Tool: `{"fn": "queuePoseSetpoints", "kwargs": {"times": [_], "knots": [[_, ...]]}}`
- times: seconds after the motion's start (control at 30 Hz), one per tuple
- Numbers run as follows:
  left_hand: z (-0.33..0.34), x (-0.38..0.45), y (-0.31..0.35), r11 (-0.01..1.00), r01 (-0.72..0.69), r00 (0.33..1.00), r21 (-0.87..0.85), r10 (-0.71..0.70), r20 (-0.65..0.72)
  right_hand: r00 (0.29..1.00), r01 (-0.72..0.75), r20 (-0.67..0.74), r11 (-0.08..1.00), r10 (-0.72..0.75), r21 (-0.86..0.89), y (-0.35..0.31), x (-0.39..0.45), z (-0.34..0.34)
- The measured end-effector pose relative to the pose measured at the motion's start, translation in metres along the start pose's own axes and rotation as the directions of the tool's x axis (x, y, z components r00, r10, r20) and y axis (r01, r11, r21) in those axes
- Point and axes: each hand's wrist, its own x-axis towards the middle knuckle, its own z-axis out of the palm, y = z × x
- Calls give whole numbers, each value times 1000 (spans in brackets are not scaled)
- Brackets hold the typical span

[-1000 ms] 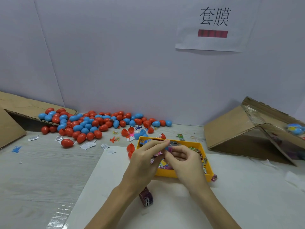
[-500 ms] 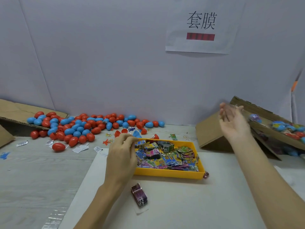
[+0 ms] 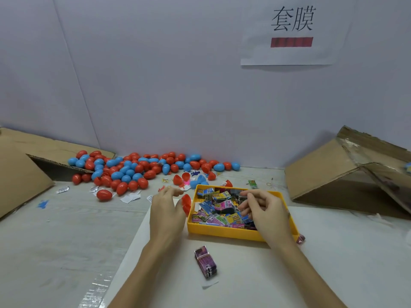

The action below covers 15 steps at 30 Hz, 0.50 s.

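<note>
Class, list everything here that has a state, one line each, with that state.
Yellow plastic tray, full of small printed packets.
Red and blue plastic eggs, closed, heaped at the back.
Red plastic egg half, open, beside the tray.
Purple printed packet, lying loose before the tray.
Brown cardboard box at right, tipped on its side, open.
Left hand, fingers relaxed, nothing visibly held.
Right hand, fingers curled over the packets; grip unclear.

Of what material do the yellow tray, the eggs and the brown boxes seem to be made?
Tray: probably moulded plastic; even yellow colour, smooth walls, faint sheen.
Eggs: probably hard plastic; glossy red and blue shells with bright highlights, a few split open and thin-walled.
Boxes: cardboard; matt brown sheets with rough cut edges.
</note>
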Motion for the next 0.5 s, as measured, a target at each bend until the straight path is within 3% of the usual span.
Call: {"fn": "queuePoseSetpoints", "kwargs": {"times": [0.13,0.3,0.4,0.5], "knots": [[8,16,-3,997,73,997,-16,-73,1,999,-46,10,995,45,88,3,4,-2],[24,74,5,977,-39,999,210,34,27,996,-81,36,985,76,150,4,6,-5],[35,107,3,916,-155,984,371,109,141,994,-102,41,979,97,176,5,6,-5],[41,133,-4,856,-171,982,488,105,159,993,-118,54,970,109,211,7,7,-7]]}}
